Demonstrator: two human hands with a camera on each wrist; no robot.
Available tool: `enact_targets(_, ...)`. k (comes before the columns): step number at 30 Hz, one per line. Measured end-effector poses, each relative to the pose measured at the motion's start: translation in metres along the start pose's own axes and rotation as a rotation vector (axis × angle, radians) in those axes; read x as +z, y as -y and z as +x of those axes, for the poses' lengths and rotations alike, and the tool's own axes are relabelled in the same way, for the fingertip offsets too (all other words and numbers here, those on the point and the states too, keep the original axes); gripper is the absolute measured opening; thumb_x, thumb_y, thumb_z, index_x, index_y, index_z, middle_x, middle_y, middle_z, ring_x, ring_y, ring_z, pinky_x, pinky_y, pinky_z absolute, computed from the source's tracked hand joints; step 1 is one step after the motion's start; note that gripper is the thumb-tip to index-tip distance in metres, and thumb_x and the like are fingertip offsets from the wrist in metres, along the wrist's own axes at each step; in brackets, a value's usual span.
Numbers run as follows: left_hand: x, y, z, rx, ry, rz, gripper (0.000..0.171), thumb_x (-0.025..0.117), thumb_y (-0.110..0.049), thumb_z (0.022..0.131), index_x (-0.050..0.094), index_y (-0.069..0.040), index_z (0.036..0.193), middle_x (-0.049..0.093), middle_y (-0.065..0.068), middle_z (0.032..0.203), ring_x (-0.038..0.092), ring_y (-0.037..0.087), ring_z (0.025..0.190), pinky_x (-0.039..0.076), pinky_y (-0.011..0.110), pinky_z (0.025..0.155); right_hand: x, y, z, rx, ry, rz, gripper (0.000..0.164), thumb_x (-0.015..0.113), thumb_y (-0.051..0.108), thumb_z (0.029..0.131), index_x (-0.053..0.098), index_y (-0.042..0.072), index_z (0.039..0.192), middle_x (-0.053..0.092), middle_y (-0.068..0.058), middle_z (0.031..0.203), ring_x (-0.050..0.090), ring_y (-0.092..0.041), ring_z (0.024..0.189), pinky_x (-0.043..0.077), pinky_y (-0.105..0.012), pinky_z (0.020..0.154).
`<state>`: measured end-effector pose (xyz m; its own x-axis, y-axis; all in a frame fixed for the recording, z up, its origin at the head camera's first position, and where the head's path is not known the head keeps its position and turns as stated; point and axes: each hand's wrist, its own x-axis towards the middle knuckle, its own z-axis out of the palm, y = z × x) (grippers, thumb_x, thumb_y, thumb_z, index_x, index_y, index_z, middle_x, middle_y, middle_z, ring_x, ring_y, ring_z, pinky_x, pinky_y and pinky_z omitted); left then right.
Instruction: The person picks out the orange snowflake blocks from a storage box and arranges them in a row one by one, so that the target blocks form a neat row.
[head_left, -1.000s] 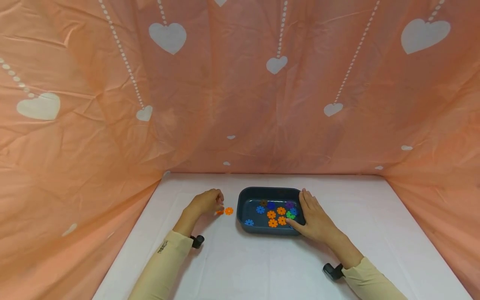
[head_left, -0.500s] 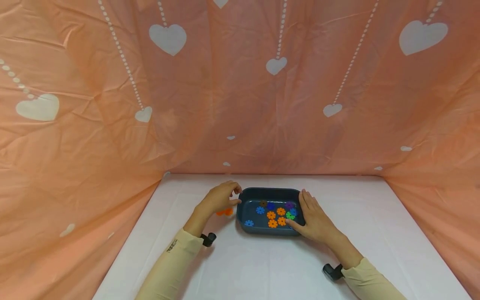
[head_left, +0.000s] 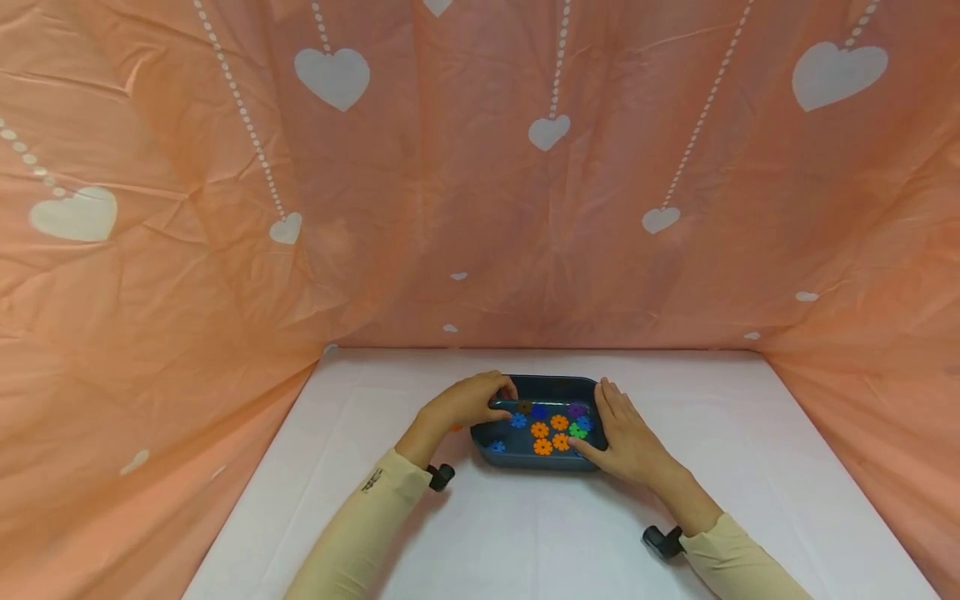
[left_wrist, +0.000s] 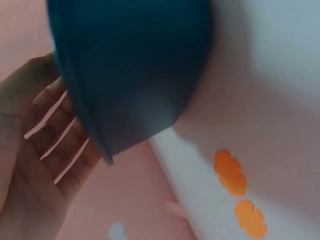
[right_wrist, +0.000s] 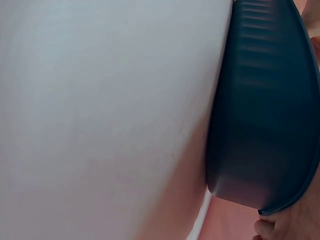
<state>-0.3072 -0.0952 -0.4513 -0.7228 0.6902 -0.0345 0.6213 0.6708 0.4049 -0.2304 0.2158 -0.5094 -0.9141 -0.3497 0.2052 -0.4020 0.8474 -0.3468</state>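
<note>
A dark blue-grey tray [head_left: 532, 462] holds several flower-shaped plastic discs: orange [head_left: 542, 447], green [head_left: 577, 430], blue [head_left: 518, 421], purple [head_left: 576, 411] and brown [head_left: 524, 407]. My left hand [head_left: 463, 402] reaches over the tray's left rim, its thumb and bent fingers apart above the inside. Nothing shows between them, though the fingertips are hidden behind the rim in the left wrist view. Against the right rim rests my right hand [head_left: 633, 442], fingers straight along the edge and thumb over the inside. Two orange discs [left_wrist: 230, 172] lie outside the tray on its left.
White cloth covers the table [head_left: 525, 533]. A peach curtain [head_left: 480, 208] with white hearts hangs along the back and both sides. Small black cameras sit on the left wrist [head_left: 441, 477] and right wrist [head_left: 662, 542].
My left hand has moved right, from beside the loose orange discs to over the tray's left rim, and its thumb and fingers have spread. The right hand stays on the right rim.
</note>
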Motion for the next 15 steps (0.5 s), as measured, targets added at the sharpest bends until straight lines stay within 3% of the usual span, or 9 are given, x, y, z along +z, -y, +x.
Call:
enact_targets(7, 0.01, -0.006, 0.016, 0.02, 0.035, 0.034, 0.03, 0.081, -0.025, 0.099, 0.071, -0.013, 0.125, 0.066, 0.003, 0.118, 0.06, 0.015, 0.098, 0.053, 0.03, 0.088, -0.003, 0.002, 0.0, -0.008, -0.009, -0.011, 0.108, 0.066, 0.06, 0.099, 0.025, -0.018, 0.16, 0.021, -0.036, 0.17, 0.022, -0.052, 0.159, 0.021, -0.062, 0.127)
enact_targets(15, 0.022, -0.019, 0.032, 0.017, 0.085, 0.063, 0.028, 0.081, -0.023, 0.099, 0.071, -0.014, 0.123, 0.065, 0.0, 0.114, 0.065, 0.014, 0.105, 0.054, 0.026, 0.094, -0.002, 0.0, 0.001, -0.012, -0.006, -0.009, 0.108, 0.067, 0.06, 0.099, 0.024, -0.018, 0.16, 0.021, -0.036, 0.17, 0.022, -0.052, 0.159, 0.02, -0.062, 0.128)
